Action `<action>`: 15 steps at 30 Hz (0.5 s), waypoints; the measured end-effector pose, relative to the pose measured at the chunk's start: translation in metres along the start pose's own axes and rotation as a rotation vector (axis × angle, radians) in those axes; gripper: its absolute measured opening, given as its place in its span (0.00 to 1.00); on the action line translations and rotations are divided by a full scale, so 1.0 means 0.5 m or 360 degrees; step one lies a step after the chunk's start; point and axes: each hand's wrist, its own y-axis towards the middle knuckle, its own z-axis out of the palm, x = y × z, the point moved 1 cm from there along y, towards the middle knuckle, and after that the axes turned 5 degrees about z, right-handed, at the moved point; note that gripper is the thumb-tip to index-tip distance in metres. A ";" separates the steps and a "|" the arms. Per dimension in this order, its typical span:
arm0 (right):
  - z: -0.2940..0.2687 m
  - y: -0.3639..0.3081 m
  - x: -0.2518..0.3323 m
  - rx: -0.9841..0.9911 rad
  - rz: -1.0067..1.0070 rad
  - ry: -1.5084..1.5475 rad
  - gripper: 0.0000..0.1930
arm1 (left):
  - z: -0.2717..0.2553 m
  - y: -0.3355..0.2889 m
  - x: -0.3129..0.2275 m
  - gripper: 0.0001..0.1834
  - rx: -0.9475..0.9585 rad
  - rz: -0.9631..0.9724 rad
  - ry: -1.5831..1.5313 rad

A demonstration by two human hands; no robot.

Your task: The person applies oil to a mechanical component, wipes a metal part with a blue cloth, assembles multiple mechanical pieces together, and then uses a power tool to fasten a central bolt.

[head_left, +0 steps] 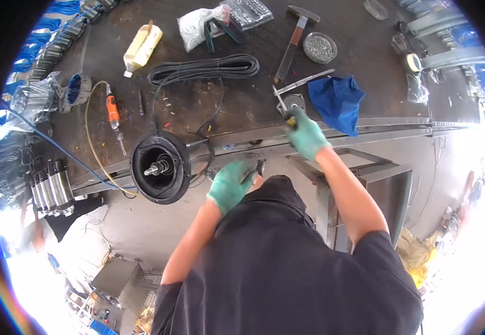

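Observation:
My right hand [308, 137], in a green glove, is closed around the yellow and black handle [292, 120] of a screwdriver at the table's front edge. Its thin shaft points away from me, beside a round grey metal flange [295, 102]. My left hand [232, 183], also gloved in green, hangs just before the edge with fingers loosely extended and slightly blurred; nothing shows in it. Left of it, a black round housing [182, 177] with a spring and metal shaft [158, 167] inside projects over the edge. A coiled black cable [206, 68] lies behind the housing.
A silver caliper-like tool [309, 80] and blue cloth [337, 103] lie near my right hand. Farther back are a hammer [295, 42] and a dish of small metal parts [320, 48]. An orange power driver [113, 109] lies left; a metal frame [365, 167] stands below the edge.

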 end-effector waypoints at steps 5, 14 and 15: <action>-0.148 -0.084 -0.039 0.0145 0.0435 0.0096 0.35 | 0.107 0.197 -0.006 0.21 -0.0413 0.0313 0.0134; -0.147 -0.003 -0.008 0.0421 0.0510 -0.0401 0.26 | 0.215 0.391 0.060 0.27 -0.0579 0.0277 0.0351; -0.147 0.001 -0.006 0.0424 0.0515 -0.0398 0.26 | 0.215 0.394 0.054 0.27 -0.0548 0.0228 0.0421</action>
